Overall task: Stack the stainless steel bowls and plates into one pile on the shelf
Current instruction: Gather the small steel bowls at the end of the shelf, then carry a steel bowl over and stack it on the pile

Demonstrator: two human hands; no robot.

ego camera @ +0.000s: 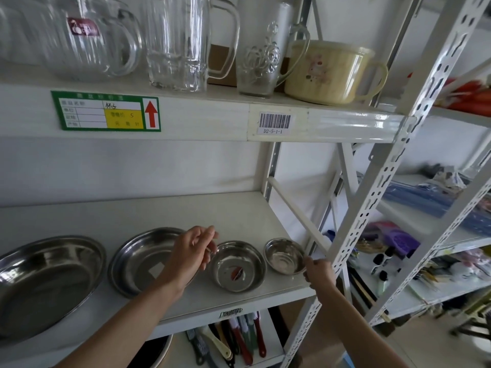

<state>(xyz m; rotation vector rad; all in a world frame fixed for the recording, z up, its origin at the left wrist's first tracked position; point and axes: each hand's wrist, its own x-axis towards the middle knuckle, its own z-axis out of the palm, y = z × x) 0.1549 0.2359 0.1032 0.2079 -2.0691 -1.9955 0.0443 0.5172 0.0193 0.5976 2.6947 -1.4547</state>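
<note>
Nothing is stacked yet, as far as I can see: four steel pieces sit side by side in one row on the white shelf (239,208), each on its own patch of board.

The largest plate (45,282) lies farthest out beyond the left hand (190,257), well apart from it toward the outer end of the row and partly cut off by the edge of the view. It looks like the natural base of the pile, though that is my guess.

The second plate (140,261) sits directly under the left hand and wrist, which cover its near rim. A pale square patch shows on its floor.

The medium bowl (237,266) rests between the two hands, its rim just beside the left fingertips. Something small and reddish lies or is mirrored in its bottom; I cannot tell which.

The smallest bowl (285,256) stands just beyond the right hand (318,270), against its fingers.

The left hand hovers loosely curled, fingers half bent, holding nothing. The right hand is closed at the small bowl's near rim; it seems to pinch that rim, but the fingertips are hidden, so I cannot say the grip is made.

So the whole job remains: I judge that three pieces must be nested, probably smallest into medium first, then onto the plates.
</note>
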